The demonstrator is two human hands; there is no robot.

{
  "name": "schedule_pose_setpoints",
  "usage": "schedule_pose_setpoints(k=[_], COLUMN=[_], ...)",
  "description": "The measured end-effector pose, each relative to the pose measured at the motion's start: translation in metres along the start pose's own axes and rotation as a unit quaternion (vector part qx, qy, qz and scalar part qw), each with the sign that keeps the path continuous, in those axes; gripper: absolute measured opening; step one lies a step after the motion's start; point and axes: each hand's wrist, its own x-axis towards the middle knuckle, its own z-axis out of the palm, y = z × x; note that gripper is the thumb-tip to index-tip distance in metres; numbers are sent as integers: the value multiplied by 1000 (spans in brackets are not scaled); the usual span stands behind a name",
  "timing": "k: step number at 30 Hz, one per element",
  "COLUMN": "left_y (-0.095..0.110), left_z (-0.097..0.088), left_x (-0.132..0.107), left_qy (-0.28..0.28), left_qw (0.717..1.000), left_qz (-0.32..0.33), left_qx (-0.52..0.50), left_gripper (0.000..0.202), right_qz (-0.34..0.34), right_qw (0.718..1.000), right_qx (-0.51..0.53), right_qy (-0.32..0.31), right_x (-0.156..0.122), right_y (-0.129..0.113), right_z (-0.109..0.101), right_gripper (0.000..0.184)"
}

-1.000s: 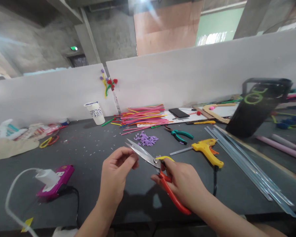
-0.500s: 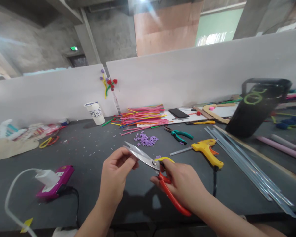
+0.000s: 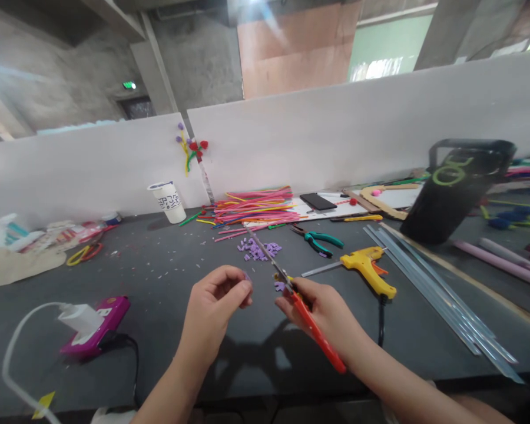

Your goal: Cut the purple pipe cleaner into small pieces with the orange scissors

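My left hand [image 3: 218,300] is pinched, with a bit of a small purple piece [image 3: 247,275] showing at the thumb and fingertip. In my right hand [image 3: 322,309] are scissors [image 3: 307,315] with red handles, their blades pointing up and to the left, apart from the left hand. Beyond the blades lies a loose pile of short purple pieces [image 3: 269,250]. A few more purple bits [image 3: 280,287] lie beside the right hand's fingers, near something yellow that is partly hidden.
A yellow glue gun [image 3: 366,268] and teal-handled pliers [image 3: 322,240] lie to the right, near clear glue sticks [image 3: 441,300] and a black bottle [image 3: 454,194]. Pink pipe cleaners [image 3: 254,207] are bundled behind, beside a white cup [image 3: 168,203]. A magenta power strip [image 3: 115,312] is at left.
The scissors have swung away from the left hand, and their blades now point further up and look edge-on. The purple piece at the left fingertips has come into view.
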Motion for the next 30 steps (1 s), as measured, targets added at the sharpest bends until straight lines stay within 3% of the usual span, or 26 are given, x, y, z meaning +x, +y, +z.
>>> schedule_pose_setpoints(k=[3, 6, 9, 13, 18, 24, 30], left_y=[-3, -8, -12, -10, -11, -11, -10], left_z=[6, 12, 16, 19, 22, 21, 20], left_x=[0, -1, -3, -3, -4, -3, -2], left_qy=[-68, -127, -148, -165, -206, -206, -206], left_qw=[994, 984, 979, 981, 950, 953, 944], left_qz=[-31, -39, -44, -98, -197, -193, -207], left_qx=[74, 120, 132, 40, -131, -108, -156], left_gripper=[5, 6, 5, 4, 20, 5, 11], right_qz=[69, 82, 82, 89, 94, 35, 35], right_qw=[981, 967, 964, 963, 958, 940, 942], right_qx=[178, 237, 243, 241, 255, 324, 308], right_qy=[-20, -46, -73, -80, -90, -97, -131], right_x=[2, 5, 7, 8, 7, 8, 9], right_y=[-6, -9, -7, -8, -15, -2, -3], right_z=[-2, -4, -4, -5, -9, -10, -13], right_gripper=[15, 14, 10, 6, 7, 10, 12])
